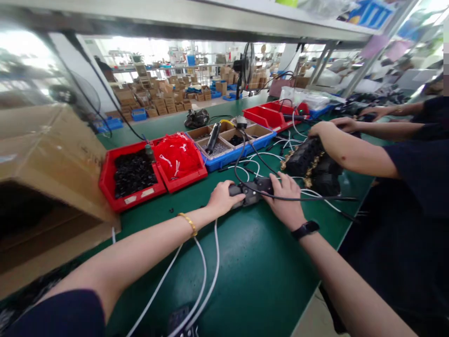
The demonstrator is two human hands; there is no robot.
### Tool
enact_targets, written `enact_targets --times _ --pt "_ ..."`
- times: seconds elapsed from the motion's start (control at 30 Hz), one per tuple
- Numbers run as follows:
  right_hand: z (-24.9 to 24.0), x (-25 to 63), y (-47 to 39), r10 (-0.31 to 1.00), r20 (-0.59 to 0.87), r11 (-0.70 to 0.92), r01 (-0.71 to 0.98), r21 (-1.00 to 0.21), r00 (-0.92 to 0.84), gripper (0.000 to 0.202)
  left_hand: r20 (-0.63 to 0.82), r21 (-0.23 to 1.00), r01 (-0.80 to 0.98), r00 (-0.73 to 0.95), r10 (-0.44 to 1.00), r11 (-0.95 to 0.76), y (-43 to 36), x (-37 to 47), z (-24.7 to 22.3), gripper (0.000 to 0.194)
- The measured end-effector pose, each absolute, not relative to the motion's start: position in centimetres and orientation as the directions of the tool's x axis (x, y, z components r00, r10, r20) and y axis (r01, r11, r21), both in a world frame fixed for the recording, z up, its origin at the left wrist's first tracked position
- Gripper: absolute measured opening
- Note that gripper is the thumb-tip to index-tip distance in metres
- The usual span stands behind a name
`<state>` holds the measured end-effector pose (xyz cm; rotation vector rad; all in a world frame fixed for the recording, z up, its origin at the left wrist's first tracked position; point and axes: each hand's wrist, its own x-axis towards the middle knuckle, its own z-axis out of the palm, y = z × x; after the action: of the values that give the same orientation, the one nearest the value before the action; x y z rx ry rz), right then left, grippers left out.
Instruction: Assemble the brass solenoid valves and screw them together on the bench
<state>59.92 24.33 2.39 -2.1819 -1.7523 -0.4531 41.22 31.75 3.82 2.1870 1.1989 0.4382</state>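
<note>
Several black plastic housings [250, 194] sit end to end in a row on the green table. My left hand [224, 199] wraps round the left end of the row, thumb on the near side. At the right end, my right hand [286, 200] grips the last housing, its fingers on the far side and top. A black cable [308, 199] runs across the back of my right hand. White cables [214, 262] pass beneath my left forearm toward another black part [183, 320] at the table's near edge. The undersides of the gripped housings are hidden.
Red bins hold black parts [135, 175] and red pieces [178, 157]. A black electric screwdriver [213, 138] lies over a divided blue tray [224, 162]. On the right, a co-worker's arm [354, 145] reaches over stacked black housings [312, 164]. A cardboard box [52, 154] stands left.
</note>
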Motion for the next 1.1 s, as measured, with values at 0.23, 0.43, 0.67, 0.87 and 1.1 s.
enact_targets --times 0.23,0.43,0.67,0.87,1.1 --pt "2.2 58.7 18.8 0.936 0.316 -0.136 0.986 -0.092 0.159 0.069 0.087 0.623 0.599 0.587 0.805 -0.504 31.4 35.4 11.1 0.053" --pt "4.6 47.4 4.8 0.89 0.437 0.356 0.793 -0.494 -0.128 0.013 0.266 0.359 0.794 0.418 0.869 -0.492 15.0 17.0 12.8 0.042" --pt "6.7 35.9 6.7 0.769 0.218 0.629 0.773 -0.084 -0.601 0.059 0.081 -0.073 0.739 0.674 0.734 -0.67 6.7 11.7 5.9 0.06" --pt "7.6 36.3 9.0 0.7 0.04 0.71 0.69 -0.144 -0.713 0.032 0.048 0.061 0.717 0.693 0.719 -0.695 8.9 14.9 7.1 0.028" --pt "7.4 41.9 15.5 0.696 -0.248 0.534 0.716 -0.449 -0.674 0.039 -0.146 0.465 0.703 0.66 0.737 -0.538 14.7 20.4 7.1 0.036"
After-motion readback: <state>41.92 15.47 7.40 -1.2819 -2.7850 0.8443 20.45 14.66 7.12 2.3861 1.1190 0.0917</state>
